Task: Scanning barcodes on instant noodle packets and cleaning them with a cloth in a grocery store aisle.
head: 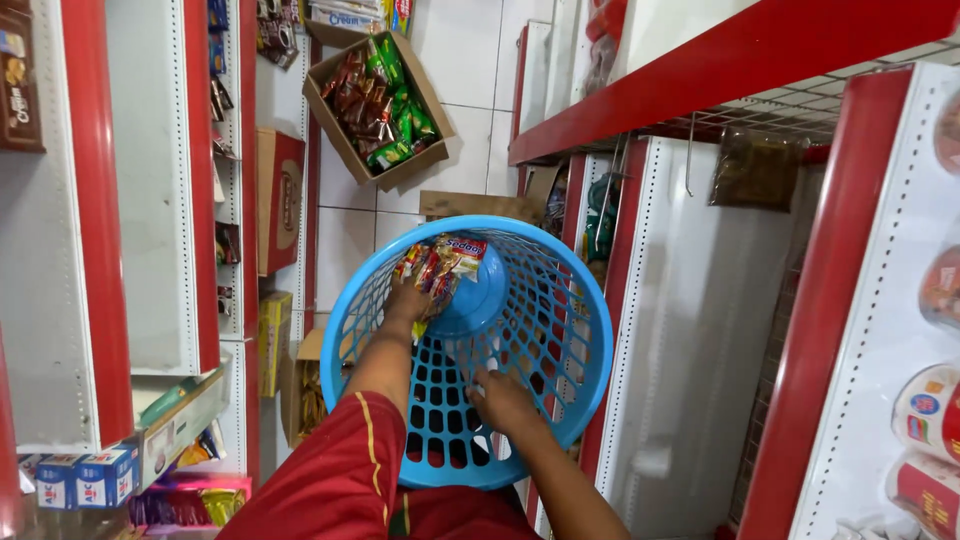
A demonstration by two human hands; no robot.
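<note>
A round blue plastic basket point(560, 330) with a lattice wall is held tipped toward me in a shop aisle. My left hand point(405, 300), on an arm in a red sleeve, reaches inside it and grips a bunch of red and yellow snack packets point(440, 262) against the basket's raised blue centre. My right hand point(500, 400) clasps the basket's near wall from inside, close to the rim.
Red and white shelf units stand close on both sides. A cardboard box of snack packets point(380, 100) lies on the tiled floor ahead. A yellow carton point(273, 335) and small blue boxes point(85, 478) sit at the left. Round tubs point(930, 410) line the right shelf.
</note>
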